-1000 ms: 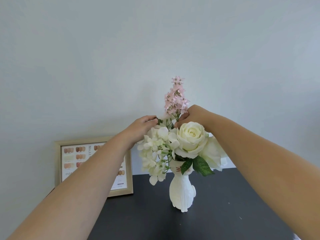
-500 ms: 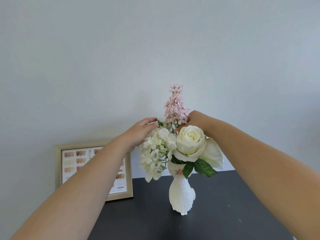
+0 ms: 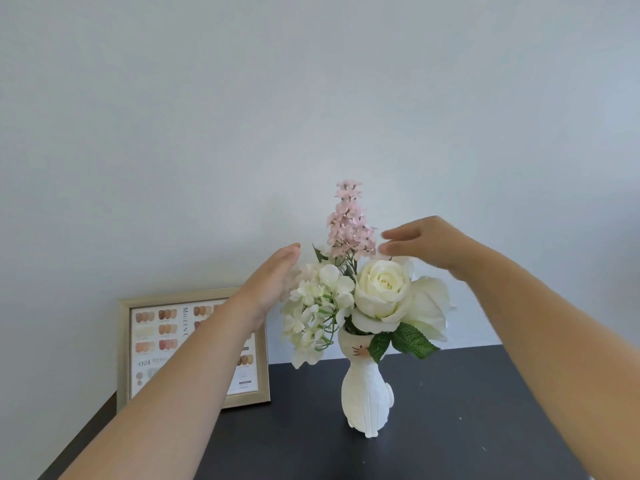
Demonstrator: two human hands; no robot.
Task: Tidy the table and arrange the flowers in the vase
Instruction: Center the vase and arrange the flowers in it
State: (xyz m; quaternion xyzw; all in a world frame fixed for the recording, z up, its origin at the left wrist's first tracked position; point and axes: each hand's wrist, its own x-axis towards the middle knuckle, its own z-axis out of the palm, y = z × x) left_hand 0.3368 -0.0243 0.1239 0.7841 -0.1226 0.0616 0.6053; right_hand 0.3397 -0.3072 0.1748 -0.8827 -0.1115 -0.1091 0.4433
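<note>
Between the hands stands the vase (image 3: 366, 396), upright on the worktop (image 3: 450, 427), its pink sprig (image 3: 349, 223) rising vertically. Left hand (image 3: 273, 282) flanks the hydrangea (image 3: 318, 306); right hand (image 3: 429, 242), nearer the sprig, hovers above the rose (image 3: 382, 289). Both open, holding nothing.

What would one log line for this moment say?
hands: left open, right open | flowers in vase | holding: nothing

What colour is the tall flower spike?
Pale pink flower spike, clearest in the head view.
</note>
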